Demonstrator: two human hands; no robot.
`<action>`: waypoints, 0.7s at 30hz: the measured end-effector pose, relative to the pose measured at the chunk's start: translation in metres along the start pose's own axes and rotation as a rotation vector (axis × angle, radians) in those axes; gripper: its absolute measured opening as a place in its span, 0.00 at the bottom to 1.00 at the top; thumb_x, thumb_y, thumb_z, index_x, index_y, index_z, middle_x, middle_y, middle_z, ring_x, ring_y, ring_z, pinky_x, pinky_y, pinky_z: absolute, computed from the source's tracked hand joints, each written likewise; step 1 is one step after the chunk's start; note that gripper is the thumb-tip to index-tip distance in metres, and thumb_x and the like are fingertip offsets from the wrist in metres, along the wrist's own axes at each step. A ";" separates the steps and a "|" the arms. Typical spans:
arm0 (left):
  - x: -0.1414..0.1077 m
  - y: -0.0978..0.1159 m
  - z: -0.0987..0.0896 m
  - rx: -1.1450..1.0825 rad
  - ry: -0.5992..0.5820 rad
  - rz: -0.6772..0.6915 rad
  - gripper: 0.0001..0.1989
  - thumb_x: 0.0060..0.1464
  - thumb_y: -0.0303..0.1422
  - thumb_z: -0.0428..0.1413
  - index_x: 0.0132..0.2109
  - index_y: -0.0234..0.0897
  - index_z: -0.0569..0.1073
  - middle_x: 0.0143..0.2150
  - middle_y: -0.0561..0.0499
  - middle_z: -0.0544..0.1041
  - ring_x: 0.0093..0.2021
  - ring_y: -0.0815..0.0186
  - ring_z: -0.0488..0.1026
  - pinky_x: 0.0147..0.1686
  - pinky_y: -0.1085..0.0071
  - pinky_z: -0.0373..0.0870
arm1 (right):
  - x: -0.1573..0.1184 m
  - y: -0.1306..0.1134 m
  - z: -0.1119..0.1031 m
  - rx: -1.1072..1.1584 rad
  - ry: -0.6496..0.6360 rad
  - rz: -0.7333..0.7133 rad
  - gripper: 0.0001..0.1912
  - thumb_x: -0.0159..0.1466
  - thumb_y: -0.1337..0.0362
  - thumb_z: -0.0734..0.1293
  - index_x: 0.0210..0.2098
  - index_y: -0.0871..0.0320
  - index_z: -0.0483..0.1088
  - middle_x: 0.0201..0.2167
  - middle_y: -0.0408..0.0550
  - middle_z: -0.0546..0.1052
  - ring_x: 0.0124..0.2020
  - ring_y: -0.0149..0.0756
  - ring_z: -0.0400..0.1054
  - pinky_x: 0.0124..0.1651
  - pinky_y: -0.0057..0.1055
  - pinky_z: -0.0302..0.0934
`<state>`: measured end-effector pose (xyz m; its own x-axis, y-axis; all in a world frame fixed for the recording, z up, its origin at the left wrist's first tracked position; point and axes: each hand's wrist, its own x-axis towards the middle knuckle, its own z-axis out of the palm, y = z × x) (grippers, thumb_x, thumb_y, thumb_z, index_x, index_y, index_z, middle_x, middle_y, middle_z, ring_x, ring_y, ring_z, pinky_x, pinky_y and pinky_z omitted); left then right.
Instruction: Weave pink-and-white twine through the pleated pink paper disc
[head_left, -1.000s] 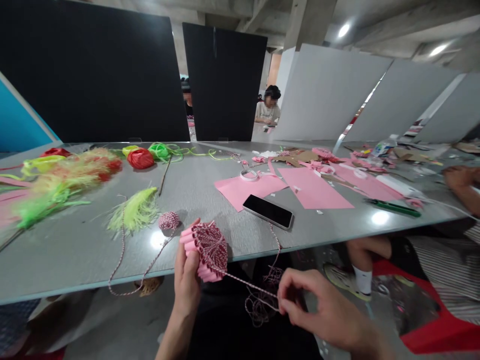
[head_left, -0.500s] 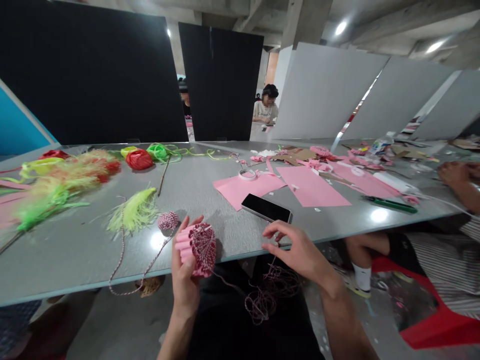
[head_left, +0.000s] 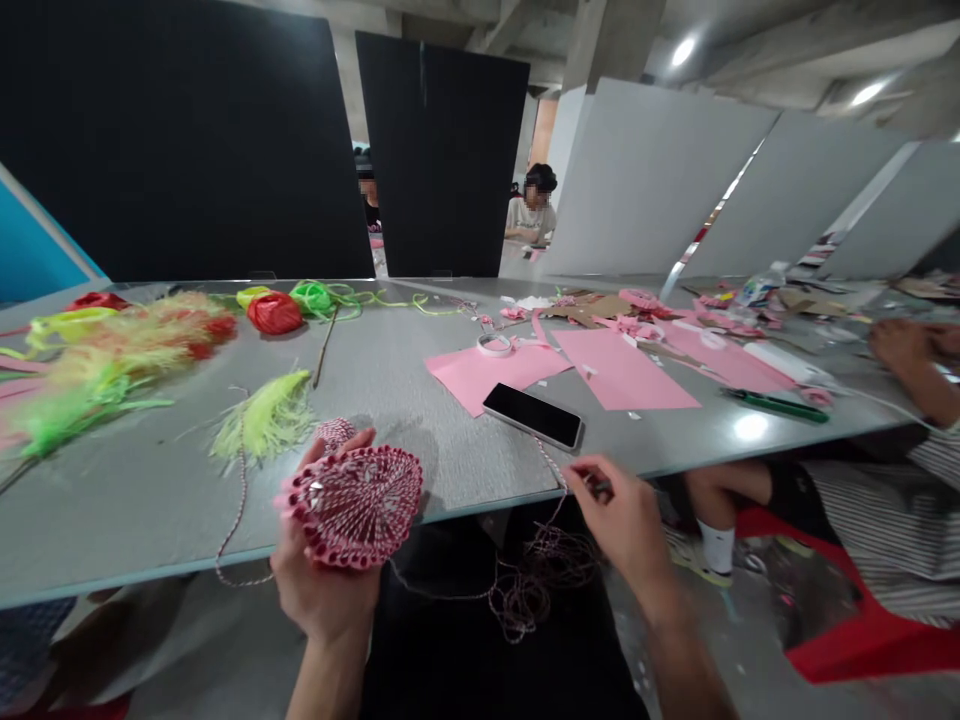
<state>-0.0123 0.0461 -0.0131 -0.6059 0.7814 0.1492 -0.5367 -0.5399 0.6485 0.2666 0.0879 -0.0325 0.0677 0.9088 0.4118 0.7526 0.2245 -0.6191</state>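
Note:
My left hand [head_left: 326,600] is wrapped round a bundle of rolled pink paper tubes [head_left: 360,505], tilted so its round face shows. Red-and-white twine crosses that face in spokes. At the table edge, the fingers of my right hand [head_left: 619,520] are closed in a pinch on a length of the twine [head_left: 550,460], which runs up to a phone [head_left: 533,414]. Loose loops of twine [head_left: 551,560] lie tangled on my lap, and a strand leads from them toward the bundle. A small twine ball [head_left: 335,433] sits partly hidden behind my left fingers.
Pink paper sheets [head_left: 626,368], a tape roll [head_left: 495,345] and a green-handled cutter [head_left: 776,404] lie to the right. Fluffy green fibre [head_left: 266,415], a thin stick [head_left: 325,348] and a red ball [head_left: 274,312] are left. Another person's hand [head_left: 904,350] rests far right.
My left hand has moved left and turned the bundle, so its twined face points up toward me. My right hand has shifted slightly right and down, its fingers now closed on the twine.

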 end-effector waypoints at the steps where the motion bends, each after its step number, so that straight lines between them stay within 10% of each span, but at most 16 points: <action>1: 0.002 -0.003 0.000 0.027 0.003 -0.020 0.30 0.63 0.51 0.56 0.66 0.45 0.75 0.64 0.42 0.81 0.67 0.43 0.73 0.61 0.43 0.76 | 0.010 0.005 0.000 -0.036 0.026 -0.014 0.16 0.72 0.49 0.66 0.38 0.55 0.77 0.32 0.48 0.81 0.30 0.40 0.74 0.37 0.35 0.66; 12: 0.011 0.000 -0.017 0.324 -0.010 -0.055 0.25 0.62 0.45 0.62 0.64 0.44 0.78 0.61 0.47 0.81 0.64 0.52 0.75 0.58 0.63 0.75 | 0.058 -0.002 0.044 -0.181 -0.067 -0.044 0.10 0.69 0.61 0.69 0.49 0.58 0.74 0.46 0.58 0.78 0.47 0.50 0.75 0.50 0.44 0.69; 21: 0.020 0.023 -0.032 0.390 -0.014 -0.107 0.22 0.55 0.40 0.65 0.57 0.44 0.82 0.54 0.49 0.83 0.52 0.57 0.77 0.43 0.71 0.73 | 0.049 -0.033 0.017 0.066 -0.211 -0.156 0.05 0.73 0.64 0.63 0.39 0.54 0.68 0.47 0.54 0.81 0.47 0.42 0.78 0.50 0.39 0.73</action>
<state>-0.0557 0.0394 -0.0197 -0.5494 0.8323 0.0735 -0.3316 -0.2979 0.8951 0.2339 0.1308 -0.0032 -0.1892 0.9131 0.3612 0.6980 0.3837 -0.6046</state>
